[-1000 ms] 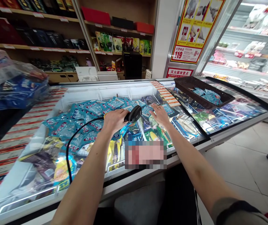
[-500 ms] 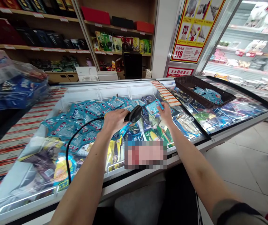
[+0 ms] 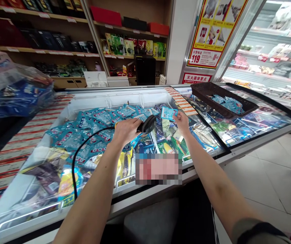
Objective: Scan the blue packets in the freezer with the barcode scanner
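Glass freezer [image 3: 145,96]: open, full of blue packets.
Scanner [image 3: 147,124]: gripped in left hand [image 3: 126,130], cable trailing near.
Packet [image 3: 168,113]: pinched by right hand [image 3: 182,122] (fingertips only), could slip if tilted.

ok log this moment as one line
left hand: grips scanner | right hand: holds blue packet before scanner | below: open freezer | basket: on lid

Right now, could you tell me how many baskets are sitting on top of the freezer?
1: a dark brown basket rests on the freezer's glass lid at the right, holding a few blue packets.
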Action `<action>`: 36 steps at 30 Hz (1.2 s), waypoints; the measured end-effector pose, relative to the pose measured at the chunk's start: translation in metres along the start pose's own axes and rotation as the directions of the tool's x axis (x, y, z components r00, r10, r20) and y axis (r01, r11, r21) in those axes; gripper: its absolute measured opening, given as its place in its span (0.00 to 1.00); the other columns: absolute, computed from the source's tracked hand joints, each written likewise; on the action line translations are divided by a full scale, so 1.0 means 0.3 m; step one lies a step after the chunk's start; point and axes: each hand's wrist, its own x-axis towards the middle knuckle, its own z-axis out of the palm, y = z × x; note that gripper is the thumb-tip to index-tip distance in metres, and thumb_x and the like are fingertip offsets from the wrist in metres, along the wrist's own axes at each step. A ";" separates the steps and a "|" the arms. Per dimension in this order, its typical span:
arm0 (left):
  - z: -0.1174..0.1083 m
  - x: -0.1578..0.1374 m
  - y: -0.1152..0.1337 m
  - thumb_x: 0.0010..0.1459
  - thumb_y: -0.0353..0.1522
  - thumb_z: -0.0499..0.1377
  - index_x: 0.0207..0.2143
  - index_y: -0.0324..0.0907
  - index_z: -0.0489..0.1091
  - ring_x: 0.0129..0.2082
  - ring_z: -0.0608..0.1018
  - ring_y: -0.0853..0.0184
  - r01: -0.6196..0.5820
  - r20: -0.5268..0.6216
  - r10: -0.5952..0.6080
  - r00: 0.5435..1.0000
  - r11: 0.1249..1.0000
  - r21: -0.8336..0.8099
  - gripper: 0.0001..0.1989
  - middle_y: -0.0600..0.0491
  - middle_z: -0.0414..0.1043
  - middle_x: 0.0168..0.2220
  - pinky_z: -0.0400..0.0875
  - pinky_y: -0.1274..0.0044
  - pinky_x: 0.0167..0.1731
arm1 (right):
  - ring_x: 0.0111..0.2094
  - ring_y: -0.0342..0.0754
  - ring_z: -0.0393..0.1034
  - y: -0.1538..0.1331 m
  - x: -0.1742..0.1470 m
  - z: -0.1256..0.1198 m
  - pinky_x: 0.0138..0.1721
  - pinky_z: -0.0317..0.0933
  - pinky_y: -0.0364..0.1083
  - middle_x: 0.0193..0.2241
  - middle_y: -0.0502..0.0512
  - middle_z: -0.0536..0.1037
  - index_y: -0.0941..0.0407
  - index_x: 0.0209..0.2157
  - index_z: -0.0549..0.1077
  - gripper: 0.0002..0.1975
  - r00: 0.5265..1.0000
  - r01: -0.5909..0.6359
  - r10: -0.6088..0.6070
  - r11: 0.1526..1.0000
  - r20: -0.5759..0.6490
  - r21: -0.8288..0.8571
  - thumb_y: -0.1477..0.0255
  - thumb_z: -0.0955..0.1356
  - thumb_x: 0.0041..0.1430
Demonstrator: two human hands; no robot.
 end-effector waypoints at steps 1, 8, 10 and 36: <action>0.000 0.000 0.000 0.56 0.37 0.52 0.43 0.46 0.68 0.38 0.76 0.59 -0.002 0.000 0.002 1.000 1.000 0.004 0.14 0.49 0.75 0.38 0.62 0.73 0.28 | 0.26 0.43 0.69 0.004 0.000 0.003 0.28 0.65 0.43 0.25 0.47 0.74 0.55 0.40 0.68 0.14 1.000 -0.024 0.023 0.999 0.020 0.041 0.60 0.63 0.57; -0.001 -0.001 0.001 0.56 0.37 0.52 0.44 0.46 0.68 0.38 0.76 0.59 0.004 0.000 -0.004 1.000 1.000 -0.006 0.14 0.49 0.75 0.39 0.62 0.73 0.28 | 0.28 0.46 0.71 0.011 0.005 0.003 0.29 0.68 0.46 0.27 0.49 0.75 0.55 0.42 0.67 0.14 0.997 -0.078 0.077 0.997 0.032 0.029 0.63 0.65 0.55; -0.001 -0.001 0.003 0.56 0.38 0.52 0.44 0.45 0.69 0.37 0.76 0.58 -0.002 0.001 0.002 1.000 1.000 -0.004 0.14 0.49 0.75 0.39 0.62 0.72 0.28 | 0.30 0.47 0.71 0.007 0.005 0.001 0.32 0.68 0.47 0.27 0.50 0.75 0.55 0.42 0.68 0.13 0.998 -0.060 0.061 0.998 0.025 -0.021 0.64 0.65 0.56; 0.044 0.028 0.035 0.57 0.36 0.53 0.41 0.43 0.69 0.37 0.75 0.58 -0.071 -0.046 0.073 0.996 0.997 0.043 0.12 0.49 0.73 0.34 0.62 0.70 0.31 | 0.30 0.43 0.68 0.005 0.004 0.004 0.29 0.64 0.42 0.31 0.50 0.74 0.53 0.39 0.65 0.12 0.988 -0.060 0.039 0.988 0.150 0.142 0.62 0.63 0.56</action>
